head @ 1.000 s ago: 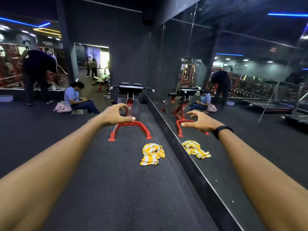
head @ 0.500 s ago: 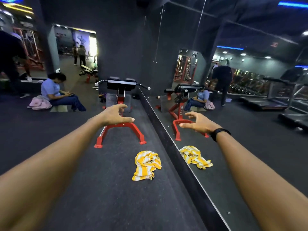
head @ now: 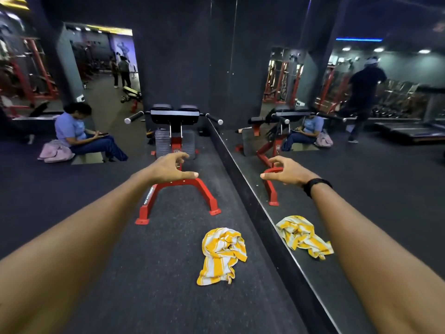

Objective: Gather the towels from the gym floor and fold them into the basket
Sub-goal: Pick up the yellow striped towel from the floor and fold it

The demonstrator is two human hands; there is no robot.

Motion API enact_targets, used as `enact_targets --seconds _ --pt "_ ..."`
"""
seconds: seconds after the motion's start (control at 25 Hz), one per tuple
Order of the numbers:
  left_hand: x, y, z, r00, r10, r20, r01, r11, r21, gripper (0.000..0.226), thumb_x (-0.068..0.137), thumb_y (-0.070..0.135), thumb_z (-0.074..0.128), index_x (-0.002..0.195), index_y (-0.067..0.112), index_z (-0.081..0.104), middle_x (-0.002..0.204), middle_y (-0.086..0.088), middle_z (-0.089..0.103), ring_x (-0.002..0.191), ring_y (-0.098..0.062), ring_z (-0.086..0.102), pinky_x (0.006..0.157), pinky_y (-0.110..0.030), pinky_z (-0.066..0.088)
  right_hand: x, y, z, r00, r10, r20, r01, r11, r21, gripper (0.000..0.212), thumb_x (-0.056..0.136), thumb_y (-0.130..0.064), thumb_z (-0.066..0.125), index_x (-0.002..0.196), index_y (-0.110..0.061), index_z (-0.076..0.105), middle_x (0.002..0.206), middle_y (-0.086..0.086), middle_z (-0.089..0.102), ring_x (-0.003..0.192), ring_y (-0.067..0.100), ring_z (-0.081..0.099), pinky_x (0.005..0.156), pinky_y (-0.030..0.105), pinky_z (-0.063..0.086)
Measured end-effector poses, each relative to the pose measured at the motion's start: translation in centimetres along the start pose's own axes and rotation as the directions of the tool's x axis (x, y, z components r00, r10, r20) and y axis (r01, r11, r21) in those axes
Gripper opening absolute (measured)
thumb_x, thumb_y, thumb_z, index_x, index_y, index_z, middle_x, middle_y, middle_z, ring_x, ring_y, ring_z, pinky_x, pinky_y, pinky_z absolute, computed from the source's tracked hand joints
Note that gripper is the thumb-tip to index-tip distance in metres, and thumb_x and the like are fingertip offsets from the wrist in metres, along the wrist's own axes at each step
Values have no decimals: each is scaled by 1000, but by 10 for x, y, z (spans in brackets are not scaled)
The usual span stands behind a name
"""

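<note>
Yellow-striped towel [head: 222, 255] lies crumpled, lengthwise toward the camera.

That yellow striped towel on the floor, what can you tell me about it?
The towel is soft cloth in yellow and white stripes, crumpled into a loose heap, not folded. It lies on the dark speckled floor beside the wall mirror, which shows its reflection, and nearer the camera than the red bench frame. Neither hand touches it.
</note>
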State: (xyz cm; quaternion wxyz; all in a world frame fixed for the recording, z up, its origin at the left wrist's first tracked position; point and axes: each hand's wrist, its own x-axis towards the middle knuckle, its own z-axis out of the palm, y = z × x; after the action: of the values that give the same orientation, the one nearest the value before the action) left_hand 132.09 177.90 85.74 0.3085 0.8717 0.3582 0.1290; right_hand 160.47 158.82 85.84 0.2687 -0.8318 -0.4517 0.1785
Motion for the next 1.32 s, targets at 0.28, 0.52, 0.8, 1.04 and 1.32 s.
enact_targets --seconds 0.28,0.52,0.8,1.04,1.32 --pt "166 -29 32 993 -98 72 100 995 -24 78 74 49 76 140 21 43 140 -7 50 125 -22 50 101 -31 40 180 39 7 995 29 94 -26 999 -28 74 74 -47 77 136 -19 47 140 9 48 119 20 52 101 36 44" --pt "286 -102 103 961 -164 222 181 982 -56 78 75 40 77 141 16 43 141 -9 49 130 -19 47 103 -25 34 273 109 84 965 170 200 -160 985 -65 70 75 -42 78 134 -17 50 140 8 50 126 20 50 100 27 39" --pt "420 -238 247 857 -213 469 239 971 3 81 77 41 76 143 12 40 143 -10 48 131 -21 46 106 -26 32 386 220 252 868 362 341 -328 932 -155 62 79 -32 77 130 -7 53 133 8 55 121 22 53 93 23 38" --pt "485 -376 412 767 -242 594 305 952 -5 71 80 29 75 140 8 43 142 -11 48 128 -21 46 92 -17 32 448 346 446 747 476 464 -454 875 -166 57 83 -30 73 130 -7 51 135 9 53 122 23 51 93 27 41" --pt "506 -536 621 638 -340 691 437 899 39 77 77 38 76 141 13 42 142 -6 47 126 -21 48 94 -23 35 433 529 669 586 624 516 -576 769 -275 45 89 -26 66 125 -3 53 136 16 52 123 29 50 91 31 40"
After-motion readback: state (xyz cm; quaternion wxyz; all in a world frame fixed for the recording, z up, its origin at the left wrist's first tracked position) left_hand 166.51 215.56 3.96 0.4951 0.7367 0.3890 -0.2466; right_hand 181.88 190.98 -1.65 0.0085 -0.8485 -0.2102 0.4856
